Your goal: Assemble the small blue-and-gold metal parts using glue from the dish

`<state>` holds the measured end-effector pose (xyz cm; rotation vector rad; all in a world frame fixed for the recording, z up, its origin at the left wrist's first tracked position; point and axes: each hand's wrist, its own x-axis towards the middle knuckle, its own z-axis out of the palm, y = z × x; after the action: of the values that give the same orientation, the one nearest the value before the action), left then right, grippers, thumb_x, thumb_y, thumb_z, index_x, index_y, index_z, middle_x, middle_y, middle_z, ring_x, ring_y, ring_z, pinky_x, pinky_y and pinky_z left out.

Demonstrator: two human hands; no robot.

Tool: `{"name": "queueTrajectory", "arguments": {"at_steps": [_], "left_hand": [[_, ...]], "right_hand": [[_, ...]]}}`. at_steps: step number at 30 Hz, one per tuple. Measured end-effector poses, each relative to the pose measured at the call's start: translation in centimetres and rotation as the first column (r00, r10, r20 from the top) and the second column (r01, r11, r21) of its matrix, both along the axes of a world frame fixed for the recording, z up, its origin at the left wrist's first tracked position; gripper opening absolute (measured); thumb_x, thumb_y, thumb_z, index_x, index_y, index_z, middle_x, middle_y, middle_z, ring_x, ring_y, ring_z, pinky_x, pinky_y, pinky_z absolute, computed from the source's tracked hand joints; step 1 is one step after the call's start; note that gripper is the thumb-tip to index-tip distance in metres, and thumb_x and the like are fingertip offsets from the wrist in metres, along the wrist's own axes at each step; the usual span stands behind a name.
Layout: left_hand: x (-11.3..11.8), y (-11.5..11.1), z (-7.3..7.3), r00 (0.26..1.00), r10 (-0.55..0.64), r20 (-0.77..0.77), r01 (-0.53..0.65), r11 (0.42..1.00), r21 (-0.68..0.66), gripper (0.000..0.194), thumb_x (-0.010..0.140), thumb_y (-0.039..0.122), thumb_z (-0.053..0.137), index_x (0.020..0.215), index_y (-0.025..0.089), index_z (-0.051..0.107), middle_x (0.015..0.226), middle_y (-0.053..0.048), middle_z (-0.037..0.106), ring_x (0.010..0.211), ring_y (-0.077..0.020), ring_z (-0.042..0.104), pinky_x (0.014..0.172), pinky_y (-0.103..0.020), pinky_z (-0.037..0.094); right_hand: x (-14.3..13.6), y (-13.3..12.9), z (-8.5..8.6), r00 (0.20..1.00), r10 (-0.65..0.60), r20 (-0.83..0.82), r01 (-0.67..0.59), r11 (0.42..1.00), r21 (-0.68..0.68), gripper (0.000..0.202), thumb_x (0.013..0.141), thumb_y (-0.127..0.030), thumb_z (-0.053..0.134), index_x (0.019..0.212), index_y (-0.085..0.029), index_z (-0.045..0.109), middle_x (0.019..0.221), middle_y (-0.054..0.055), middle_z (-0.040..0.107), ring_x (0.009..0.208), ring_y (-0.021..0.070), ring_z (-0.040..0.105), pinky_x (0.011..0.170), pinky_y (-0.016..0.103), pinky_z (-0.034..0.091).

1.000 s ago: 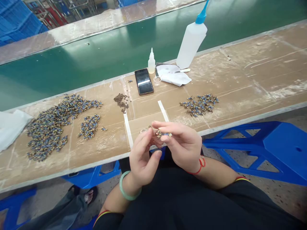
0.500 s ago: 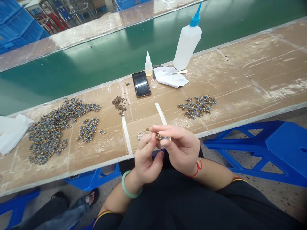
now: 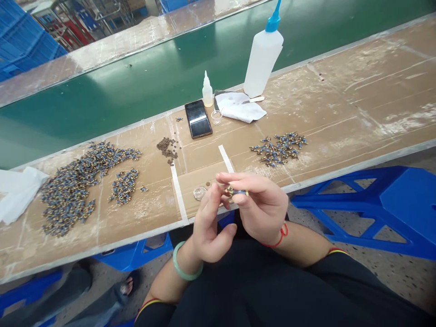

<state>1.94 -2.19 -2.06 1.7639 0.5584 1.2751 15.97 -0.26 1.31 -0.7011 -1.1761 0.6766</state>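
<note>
Between the thumb and fingers of my right hand point(image 3: 264, 206) is a small blue-and-gold figurine-like piece point(image 3: 240, 192), lying roughly level. My left hand point(image 3: 213, 227) is close against its left end, fingertips touching or just beside it. The left thumb stands well apart from the fingers. Just beyond my left fingers, a small round clear dish point(image 3: 200, 193) rests on the cardboard-covered table point(image 3: 150, 213), near a tiny brown disc point(image 3: 208, 184). Similar blue-and-gold pieces form a heap point(image 3: 279, 149) on the right, a small heap point(image 3: 124, 186) and a large heap point(image 3: 73, 188) on the left.
Brown discs point(image 3: 166, 149) lie scattered beside a phone point(image 3: 198, 119). Behind are a small dropper bottle point(image 3: 207, 91), white paper point(image 3: 235, 106) and a large bottle point(image 3: 262, 63) with a blue nozzle. A blue stool point(image 3: 402, 204) stands at right; another person's legs point(image 3: 98, 299) show lower left.
Both hands have shifted slightly right in the picture with the small piece. The left thumb and fingers are a little farther apart. The view has tilted slightly.
</note>
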Motion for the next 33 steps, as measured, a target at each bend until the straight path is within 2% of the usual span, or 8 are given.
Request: {"name": "queueTrajectory", "arguments": {"at_steps": [4, 9, 15, 18, 22, 26, 29, 33], "left_hand": [[-0.2, -0.5, -0.3, 1.0, -0.027, -0.008, 0.027, 0.998, -0.049, 0.091, 0.099, 0.014, 0.057, 0.175, 0.038, 0.012, 0.185, 0.005, 0.022, 0.17, -0.0231, 0.025, 0.134, -0.039, 0.037], [0.0, -0.5, -0.2, 0.998, -0.061, 0.035, 0.062, 0.997, -0.044, 0.091, 0.098, 0.014, 0.057, 0.175, 0.035, 0.013, 0.186, 0.006, 0.016, 0.17, -0.0208, 0.024, 0.13, -0.032, 0.042], [0.4, -0.6, -0.3, 0.997, -0.059, 0.043, 0.06, 0.998, -0.03, 0.091, 0.099, 0.015, 0.056, 0.176, 0.034, 0.012, 0.186, 0.005, 0.013, 0.17, -0.0226, 0.022, 0.13, -0.035, 0.042], [0.5, -0.6, -0.2, 1.0, -0.03, 0.01, 0.03, 0.999, -0.023, 0.091, 0.097, 0.016, 0.058, 0.175, 0.036, 0.015, 0.186, 0.003, 0.018, 0.169, -0.0277, 0.027, 0.13, -0.043, 0.044], [0.6, -0.4, -0.3, 0.999, -0.021, 0.023, 0.022, 1.0, -0.002, 0.088, 0.097, 0.019, 0.059, 0.174, 0.039, 0.021, 0.183, 0.002, 0.028, 0.164, -0.0271, 0.036, 0.121, -0.041, 0.054], [0.7, -0.4, -0.8, 0.998, -0.04, 0.057, 0.041, 0.999, -0.025, 0.088, 0.096, 0.021, 0.061, 0.173, 0.041, 0.023, 0.179, -0.003, 0.035, 0.162, -0.0304, 0.041, 0.12, -0.043, 0.054], [0.8, -0.7, -1.2, 0.997, -0.043, 0.059, 0.045, 0.998, -0.043, 0.089, 0.097, 0.022, 0.062, 0.173, 0.043, 0.021, 0.18, -0.004, 0.033, 0.165, -0.0331, 0.036, 0.122, -0.047, 0.053], [1.1, -0.9, -1.4, 0.997, -0.046, 0.055, 0.047, 0.999, -0.027, 0.089, 0.099, 0.025, 0.06, 0.174, 0.042, 0.016, 0.183, 0.001, 0.027, 0.168, -0.0284, 0.029, 0.125, -0.043, 0.05]], "right_hand": [[0.2, 0.0, 0.1, 0.999, -0.009, 0.043, 0.009, 1.0, 0.02, 0.021, 0.1, -0.024, 0.075, 0.119, -0.034, 0.08, 0.12, 0.0, 0.085, 0.108, 0.0211, 0.084, 0.091, 0.036, 0.073], [0.4, 0.0, 0.1, 0.997, -0.016, 0.078, 0.012, 0.998, 0.057, 0.03, 0.101, -0.019, 0.073, 0.126, -0.035, 0.079, 0.124, 0.0, 0.084, 0.112, 0.0209, 0.083, 0.093, 0.035, 0.072], [0.7, 0.1, 0.1, 0.995, -0.009, 0.101, 0.0, 0.996, 0.088, 0.032, 0.101, -0.02, 0.072, 0.128, -0.036, 0.078, 0.126, 0.0, 0.083, 0.11, 0.0213, 0.083, 0.091, 0.034, 0.073], [0.8, 0.1, 0.1, 0.995, 0.003, 0.096, -0.011, 0.996, 0.09, 0.034, 0.101, -0.019, 0.073, 0.129, -0.037, 0.078, 0.127, -0.001, 0.083, 0.11, 0.0208, 0.083, 0.091, 0.034, 0.072], [0.8, 0.0, -0.1, 0.997, 0.01, 0.079, -0.017, 0.996, 0.083, 0.034, 0.1, -0.019, 0.073, 0.128, -0.038, 0.079, 0.125, -0.001, 0.083, 0.108, 0.022, 0.084, 0.089, 0.036, 0.073], [0.7, 0.1, -0.1, 0.996, -0.018, 0.087, 0.008, 0.994, 0.113, 0.029, 0.1, -0.021, 0.074, 0.124, -0.037, 0.08, 0.121, 0.0, 0.085, 0.104, 0.0228, 0.085, 0.084, 0.036, 0.074], [0.6, 0.3, -0.1, 0.996, -0.029, 0.089, 0.015, 0.989, 0.147, 0.03, 0.101, -0.019, 0.071, 0.125, -0.035, 0.079, 0.121, 0.0, 0.085, 0.103, 0.0212, 0.085, 0.084, 0.034, 0.073], [0.4, 0.5, -0.6, 0.995, -0.047, 0.084, 0.03, 0.982, 0.185, 0.031, 0.103, -0.019, 0.068, 0.127, -0.034, 0.078, 0.124, 0.001, 0.084, 0.106, 0.0205, 0.084, 0.086, 0.034, 0.073]]}}
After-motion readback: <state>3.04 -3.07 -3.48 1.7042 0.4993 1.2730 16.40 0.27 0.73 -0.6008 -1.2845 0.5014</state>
